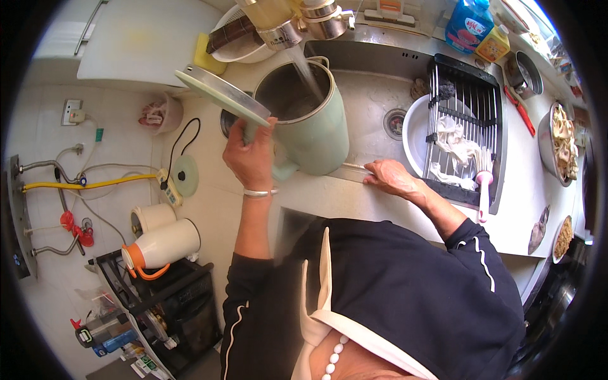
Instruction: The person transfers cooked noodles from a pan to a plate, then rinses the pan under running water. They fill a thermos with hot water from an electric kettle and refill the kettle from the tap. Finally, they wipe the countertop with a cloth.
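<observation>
A pale green electric kettle stands upright at the left end of the steel sink, its mouth uncovered. Water runs into it from a faucet-mounted water filter. My left hand, with a bangle at the wrist, holds the kettle's lid tilted up beside the mouth. The lid's metal underside faces the kettle. Below that hand, part of the kettle's handle shows. My right hand rests at the sink's front edge, its fingertips partly hidden.
A black-framed drying rack with white cloths and a pink-handled brush spans the sink's right side, over a white basin. Left are a power strip, its cord, and an orange-topped vacuum jug. Detergent bottles stand behind.
</observation>
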Demonstrator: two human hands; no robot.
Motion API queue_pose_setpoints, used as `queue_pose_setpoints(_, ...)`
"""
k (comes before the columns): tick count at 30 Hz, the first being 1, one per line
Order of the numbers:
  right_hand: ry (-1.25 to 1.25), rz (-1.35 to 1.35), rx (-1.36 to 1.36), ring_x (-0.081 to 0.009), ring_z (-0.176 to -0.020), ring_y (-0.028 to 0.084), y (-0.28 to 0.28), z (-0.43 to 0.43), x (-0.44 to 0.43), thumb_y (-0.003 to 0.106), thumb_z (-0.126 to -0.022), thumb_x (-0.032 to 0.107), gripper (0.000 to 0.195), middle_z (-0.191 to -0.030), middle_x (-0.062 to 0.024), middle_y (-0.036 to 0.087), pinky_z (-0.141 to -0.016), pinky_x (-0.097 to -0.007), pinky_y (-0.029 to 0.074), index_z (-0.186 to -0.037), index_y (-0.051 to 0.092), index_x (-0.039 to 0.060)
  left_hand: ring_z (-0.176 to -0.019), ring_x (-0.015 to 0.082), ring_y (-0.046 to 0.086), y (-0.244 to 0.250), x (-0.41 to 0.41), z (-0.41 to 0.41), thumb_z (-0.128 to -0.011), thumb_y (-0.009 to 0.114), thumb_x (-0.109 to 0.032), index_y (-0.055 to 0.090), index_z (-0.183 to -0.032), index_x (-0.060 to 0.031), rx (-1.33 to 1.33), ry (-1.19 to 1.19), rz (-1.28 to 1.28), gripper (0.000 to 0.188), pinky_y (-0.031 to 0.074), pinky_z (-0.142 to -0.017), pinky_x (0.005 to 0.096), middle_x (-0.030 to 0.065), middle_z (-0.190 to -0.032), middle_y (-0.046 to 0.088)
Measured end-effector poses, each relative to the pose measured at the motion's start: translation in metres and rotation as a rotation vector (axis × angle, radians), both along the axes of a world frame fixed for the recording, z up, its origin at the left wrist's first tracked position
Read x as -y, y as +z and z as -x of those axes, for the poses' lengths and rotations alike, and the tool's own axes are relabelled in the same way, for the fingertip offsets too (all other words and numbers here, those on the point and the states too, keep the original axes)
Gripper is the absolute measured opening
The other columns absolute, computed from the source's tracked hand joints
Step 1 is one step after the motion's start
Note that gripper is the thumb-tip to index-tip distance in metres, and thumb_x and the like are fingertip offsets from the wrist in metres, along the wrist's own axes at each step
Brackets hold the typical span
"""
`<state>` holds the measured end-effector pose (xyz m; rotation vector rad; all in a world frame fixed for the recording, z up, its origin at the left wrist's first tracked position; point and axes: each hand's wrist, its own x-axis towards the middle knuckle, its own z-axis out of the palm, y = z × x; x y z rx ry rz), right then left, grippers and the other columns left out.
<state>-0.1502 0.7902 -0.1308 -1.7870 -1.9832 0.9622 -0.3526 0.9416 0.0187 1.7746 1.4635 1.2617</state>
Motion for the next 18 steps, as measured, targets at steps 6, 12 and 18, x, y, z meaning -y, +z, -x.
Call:
queue_pose_setpoints(6, -0.033, -0.005, -0.023, -0.0381, -0.077, 0.057, 0.0036, 0.0008, 0.001, 0.056, -0.079, 0.028, 0.029, -0.076, -0.021, 0.058, -0.066, -0.0458, 0.044, -0.084, 0.056, -0.0009, -0.061, 0.0142, 0.053, 0.0019, 0.0001, -0.0012, -0.066, 0.076, -0.03, 0.062, -0.082, -0.001, -0.026, -0.023, -0.105, 0.036, 0.044, -0.062, 0.0257, 0.0059, -0.07, 0.062)
queue_pose_setpoints(12, -0.038, 0.006, -0.036, -0.0384, -0.078, 0.056, 0.0034, 0.0005, 0.0013, 0.056, -0.079, 0.027, 0.029, -0.077, -0.0214, 0.058, -0.067, -0.046, 0.044, -0.084, 0.056, -0.0012, -0.061, 0.0147, 0.053, -0.0017, -0.0008, 0.0009, -0.066, 0.076, -0.031, 0.062, -0.082, -0.0011, -0.013, -0.019, -0.065, 0.037, 0.044, -0.061, 0.0255, 0.0056, -0.069, 0.061)
queue_pose_setpoints(18, -0.03, 0.021, -0.044, -0.0385, -0.079, 0.056, 0.0054, -0.0001, 0.0008, 0.056, -0.08, 0.027, 0.029, -0.077, -0.0215, 0.058, -0.068, -0.0462, 0.043, -0.085, 0.056, -0.0015, -0.06, 0.0137, 0.053, -0.0026, -0.0007, 0.0014, -0.066, 0.077, -0.031, 0.062, -0.081, -0.002, 0.0, -0.005, -0.039, 0.036, 0.043, -0.06, 0.0249, 0.0046, -0.068, 0.061)
